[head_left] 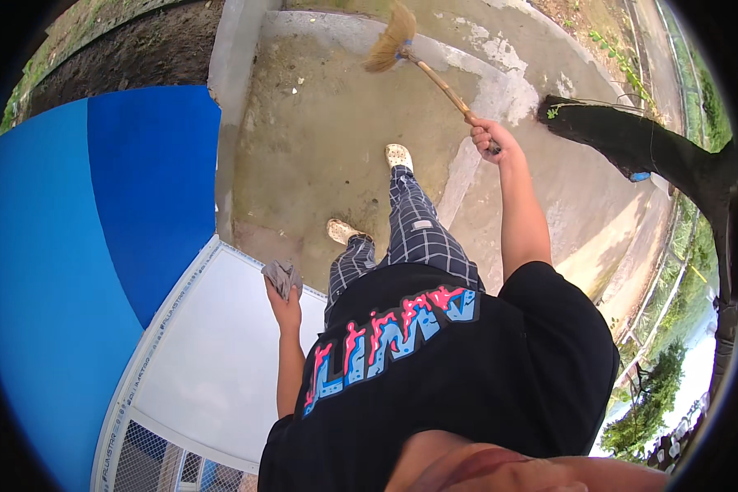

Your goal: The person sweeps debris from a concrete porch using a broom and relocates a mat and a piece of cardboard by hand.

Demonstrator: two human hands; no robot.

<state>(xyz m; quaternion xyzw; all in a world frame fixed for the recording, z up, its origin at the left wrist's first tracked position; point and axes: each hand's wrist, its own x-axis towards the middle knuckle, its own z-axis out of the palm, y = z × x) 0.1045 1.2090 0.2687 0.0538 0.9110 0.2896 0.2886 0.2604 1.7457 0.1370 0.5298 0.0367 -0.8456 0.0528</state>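
My right hand (494, 141) is wrapped round the wooden handle of a broom (441, 84), near the handle's end. The broom reaches away from me to the upper left, and its fanned straw bristles (392, 41) are over the concrete floor by a pale raised strip. At my left side, my left hand (284, 302) is closed on a crumpled grey cloth (283, 277), next to a white door panel. Whether the bristles touch the floor I cannot tell.
The stained concrete floor (320, 139) lies under my feet. To the left stand a blue wall (152, 189) and the white-framed door (213, 328) with mesh below. A dark tree trunk (631, 135) leans in at the right, beside a fence and greenery.
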